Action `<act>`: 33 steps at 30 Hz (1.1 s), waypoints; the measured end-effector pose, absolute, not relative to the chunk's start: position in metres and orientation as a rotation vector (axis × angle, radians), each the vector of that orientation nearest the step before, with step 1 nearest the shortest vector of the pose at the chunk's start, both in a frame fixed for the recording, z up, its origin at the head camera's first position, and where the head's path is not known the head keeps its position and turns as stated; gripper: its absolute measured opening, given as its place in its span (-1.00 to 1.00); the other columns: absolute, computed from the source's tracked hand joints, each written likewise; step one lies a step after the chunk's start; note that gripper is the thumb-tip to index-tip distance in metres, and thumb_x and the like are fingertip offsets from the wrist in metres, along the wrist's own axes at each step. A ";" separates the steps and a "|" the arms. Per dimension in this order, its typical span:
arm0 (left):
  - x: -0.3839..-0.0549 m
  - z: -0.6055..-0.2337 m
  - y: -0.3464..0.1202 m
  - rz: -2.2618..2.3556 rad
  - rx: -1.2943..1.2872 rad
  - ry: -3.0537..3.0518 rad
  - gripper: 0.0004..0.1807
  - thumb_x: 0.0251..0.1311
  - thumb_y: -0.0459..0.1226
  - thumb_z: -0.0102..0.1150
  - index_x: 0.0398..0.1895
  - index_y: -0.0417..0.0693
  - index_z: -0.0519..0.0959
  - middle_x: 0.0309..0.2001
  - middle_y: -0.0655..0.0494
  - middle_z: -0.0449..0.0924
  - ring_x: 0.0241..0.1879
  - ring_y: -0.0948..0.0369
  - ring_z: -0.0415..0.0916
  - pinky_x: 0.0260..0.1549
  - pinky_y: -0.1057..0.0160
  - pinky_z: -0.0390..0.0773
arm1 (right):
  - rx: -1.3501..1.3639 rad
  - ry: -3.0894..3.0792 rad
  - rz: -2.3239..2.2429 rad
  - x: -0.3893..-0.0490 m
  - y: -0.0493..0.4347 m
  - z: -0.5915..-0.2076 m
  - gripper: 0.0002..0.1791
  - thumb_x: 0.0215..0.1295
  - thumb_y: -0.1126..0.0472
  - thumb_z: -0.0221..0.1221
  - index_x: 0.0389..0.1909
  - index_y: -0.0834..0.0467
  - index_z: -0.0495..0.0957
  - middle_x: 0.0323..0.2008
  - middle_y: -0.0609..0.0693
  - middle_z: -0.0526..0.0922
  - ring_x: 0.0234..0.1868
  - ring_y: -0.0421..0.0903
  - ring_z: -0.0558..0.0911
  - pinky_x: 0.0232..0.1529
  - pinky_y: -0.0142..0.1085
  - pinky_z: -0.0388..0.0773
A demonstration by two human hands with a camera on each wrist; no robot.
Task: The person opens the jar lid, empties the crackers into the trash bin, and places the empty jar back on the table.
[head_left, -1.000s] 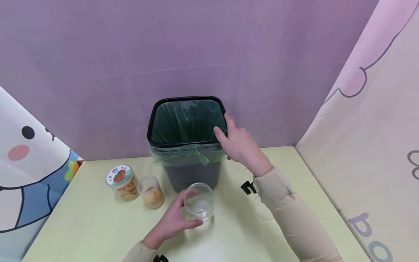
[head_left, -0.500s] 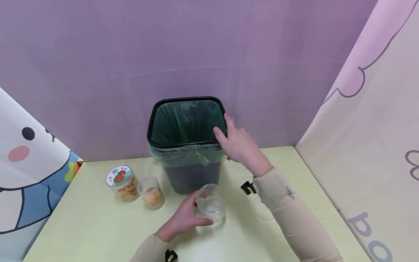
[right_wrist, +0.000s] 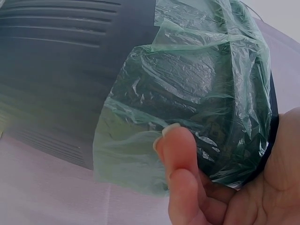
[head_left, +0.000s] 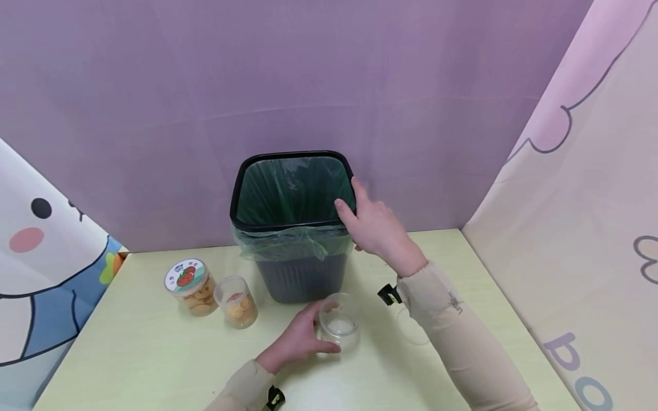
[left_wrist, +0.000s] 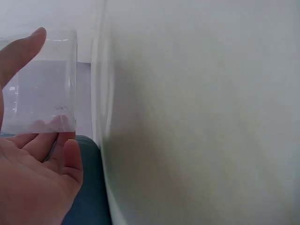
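Note:
My left hand (head_left: pixel 298 339) grips a clear plastic jar (head_left: pixel 340 325) from its left side, thumb in front and fingers behind. The jar looks open at the top, and no contents show. In the left wrist view, a narrow gap separates the jar (left_wrist: pixel 40 93) from the tabletop. My right hand (head_left: pixel 380 231) holds the right rim of a dark trash can (head_left: pixel 303 277), with the thumb over the rim. In the right wrist view, its curled fingers (right_wrist: pixel 180 150) lie against the green liner bag (right_wrist: pixel 187 89) outside the can.
Left of the can stand a lidded jar of cookies (head_left: pixel 192 288) with a tomato label and an open clear cup (head_left: pixel 236 302) of snacks. A thin clear ring or lid (head_left: pixel 413 326) lies near the right forearm. A purple curtain (head_left: pixel 308 74) hangs behind the table (head_left: pixel 128 354).
My left hand has carried the clear jar to the right and slightly down in the head view. The right hand and the trash can stay in place.

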State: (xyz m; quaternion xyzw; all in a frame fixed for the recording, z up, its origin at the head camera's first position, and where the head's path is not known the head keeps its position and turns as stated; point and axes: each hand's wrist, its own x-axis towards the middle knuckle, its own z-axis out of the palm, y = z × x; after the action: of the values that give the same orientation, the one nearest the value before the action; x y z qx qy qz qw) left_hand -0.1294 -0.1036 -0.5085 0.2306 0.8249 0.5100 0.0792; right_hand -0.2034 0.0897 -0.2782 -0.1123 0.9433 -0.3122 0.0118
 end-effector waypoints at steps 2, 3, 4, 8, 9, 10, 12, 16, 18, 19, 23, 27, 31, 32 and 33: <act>-0.130 -0.511 -0.104 1.529 0.680 2.464 -0.04 -0.25 -0.21 0.67 0.33 -0.15 0.40 0.25 -0.07 0.45 0.23 -0.03 0.39 0.16 -0.04 0.44 | -0.350 2.940 -0.970 -0.204 0.089 -0.278 -0.13 0.48 -0.38 -0.24 0.60 -0.10 -0.33 -0.65 0.01 0.61 -0.65 -0.12 0.63 -0.13 -0.01 0.53; -0.130 -0.511 -0.103 1.526 0.678 2.463 -0.04 -0.25 -0.22 0.67 0.33 -0.15 0.40 0.25 -0.08 0.44 0.24 -0.04 0.38 0.18 -0.05 0.42 | -0.349 2.939 -0.969 -0.204 0.089 -0.278 -0.13 0.47 -0.38 -0.25 0.60 -0.10 -0.33 -0.65 0.01 0.61 -0.65 -0.12 0.63 -0.14 -0.01 0.53; -0.130 -0.512 -0.103 1.518 0.676 2.465 -0.03 -0.25 -0.22 0.67 0.33 -0.16 0.39 0.26 -0.08 0.43 0.25 -0.04 0.37 0.20 -0.05 0.40 | -0.348 2.939 -0.969 -0.204 0.089 -0.278 -0.13 0.47 -0.38 -0.25 0.60 -0.10 -0.33 -0.65 0.01 0.61 -0.65 -0.12 0.63 -0.14 -0.02 0.53; -0.131 -0.515 -0.104 1.478 0.695 2.477 -0.02 -0.25 -0.26 0.66 0.34 -0.21 0.37 0.28 -0.12 0.41 0.28 -0.06 0.34 0.25 -0.05 0.34 | -0.348 2.941 -0.968 -0.204 0.090 -0.278 -0.12 0.47 -0.39 -0.26 0.60 -0.10 -0.33 -0.64 0.01 0.61 -0.65 -0.12 0.63 -0.15 -0.02 0.53; -0.131 -0.515 -0.104 1.471 0.702 2.478 -0.02 -0.25 -0.27 0.66 0.34 -0.23 0.37 0.28 -0.13 0.41 0.29 -0.07 0.33 0.27 -0.06 0.32 | -0.350 2.941 -0.970 -0.204 0.090 -0.278 -0.13 0.47 -0.38 -0.25 0.60 -0.09 -0.32 -0.64 0.01 0.61 -0.65 -0.11 0.62 -0.14 -0.02 0.53; -0.132 -0.516 -0.104 1.466 0.708 2.478 -0.01 -0.26 -0.28 0.66 0.34 -0.25 0.36 0.28 -0.14 0.41 0.29 -0.07 0.33 0.27 -0.06 0.31 | -0.351 2.942 -0.971 -0.204 0.090 -0.278 -0.13 0.48 -0.38 -0.25 0.60 -0.09 -0.32 -0.65 0.01 0.61 -0.65 -0.12 0.63 -0.14 -0.02 0.53; -0.132 -0.516 -0.105 1.465 0.720 2.475 0.01 -0.27 -0.29 0.66 0.35 -0.29 0.34 0.27 -0.16 0.43 0.29 -0.10 0.34 0.28 -0.09 0.29 | -0.353 2.944 -0.975 -0.204 0.090 -0.278 -0.14 0.49 -0.35 -0.24 0.60 -0.08 -0.31 -0.65 0.00 0.61 -0.66 -0.12 0.63 -0.14 -0.01 0.53; -0.133 -0.516 -0.106 1.444 0.716 2.481 0.05 -0.29 -0.28 0.67 0.36 -0.29 0.32 0.27 -0.16 0.44 0.30 -0.10 0.33 0.30 -0.11 0.25 | -0.350 2.945 -0.976 -0.204 0.090 -0.278 -0.14 0.49 -0.36 -0.24 0.60 -0.09 -0.32 -0.65 0.00 0.60 -0.65 -0.12 0.63 -0.14 -0.01 0.53; -0.133 -0.516 -0.107 1.446 0.688 2.473 0.07 -0.31 -0.27 0.68 0.38 -0.28 0.31 0.28 -0.16 0.43 0.31 -0.09 0.32 0.31 -0.12 0.23 | -0.351 2.943 -0.975 -0.204 0.090 -0.278 -0.14 0.49 -0.36 -0.24 0.60 -0.09 -0.32 -0.64 0.01 0.61 -0.65 -0.12 0.63 -0.13 -0.01 0.53; -0.133 -0.516 -0.108 1.448 0.674 2.469 0.08 -0.31 -0.27 0.68 0.38 -0.28 0.30 0.29 -0.16 0.42 0.32 -0.09 0.31 0.31 -0.12 0.22 | -0.353 2.941 -0.975 -0.204 0.090 -0.278 -0.14 0.49 -0.36 -0.24 0.60 -0.08 -0.32 -0.63 0.03 0.62 -0.65 -0.12 0.63 -0.13 -0.01 0.54; -0.133 -0.515 -0.112 1.469 0.619 2.431 0.09 -0.27 -0.25 0.68 0.40 -0.25 0.27 0.32 -0.17 0.38 0.32 -0.08 0.30 0.24 -0.13 0.32 | -0.357 2.935 -0.982 -0.204 0.090 -0.278 -0.14 0.50 -0.34 -0.23 0.60 -0.07 -0.32 -0.60 0.06 0.65 -0.65 -0.10 0.63 -0.12 0.00 0.53; -0.132 -0.515 -0.121 1.468 0.600 2.436 0.08 -0.23 -0.19 0.67 0.42 -0.17 0.26 0.31 -0.10 0.39 0.29 -0.03 0.32 0.11 -0.08 0.43 | -0.360 2.936 -0.981 -0.204 0.090 -0.278 -0.13 0.48 -0.37 -0.25 0.60 -0.07 -0.31 -0.61 0.04 0.65 -0.64 -0.09 0.63 -0.11 0.00 0.53; -0.131 -0.513 -0.133 1.491 0.586 2.436 0.05 -0.19 -0.18 0.65 0.42 -0.16 0.26 0.31 -0.08 0.41 0.28 -0.04 0.32 0.08 -0.06 0.44 | -0.360 2.937 -0.987 -0.204 0.090 -0.278 -0.12 0.47 -0.39 -0.26 0.60 -0.07 -0.31 -0.60 0.06 0.66 -0.65 -0.11 0.63 -0.11 0.00 0.53; -0.130 -0.512 -0.136 1.498 0.582 2.435 0.05 -0.18 -0.18 0.64 0.42 -0.17 0.26 0.31 -0.09 0.40 0.28 -0.05 0.33 0.08 -0.06 0.44 | -0.359 2.936 -0.989 -0.204 0.090 -0.278 -0.13 0.48 -0.38 -0.25 0.60 -0.07 -0.31 -0.60 0.07 0.66 -0.65 -0.11 0.63 -0.10 0.00 0.52; -0.130 -0.511 -0.139 1.505 0.580 2.435 0.04 -0.17 -0.19 0.64 0.42 -0.18 0.26 0.32 -0.10 0.40 0.28 -0.06 0.33 0.08 -0.07 0.44 | -0.357 2.936 -0.991 -0.204 0.090 -0.278 -0.13 0.48 -0.37 -0.24 0.60 -0.07 -0.31 -0.59 0.08 0.66 -0.65 -0.11 0.62 -0.10 0.01 0.52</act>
State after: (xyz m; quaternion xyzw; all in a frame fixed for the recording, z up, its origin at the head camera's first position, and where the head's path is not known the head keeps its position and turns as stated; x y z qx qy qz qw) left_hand -0.1299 -0.1387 -0.5106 0.1975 0.8286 0.5121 0.1104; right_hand -0.2035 0.0897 -0.2780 -0.1145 0.9412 -0.3177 0.0114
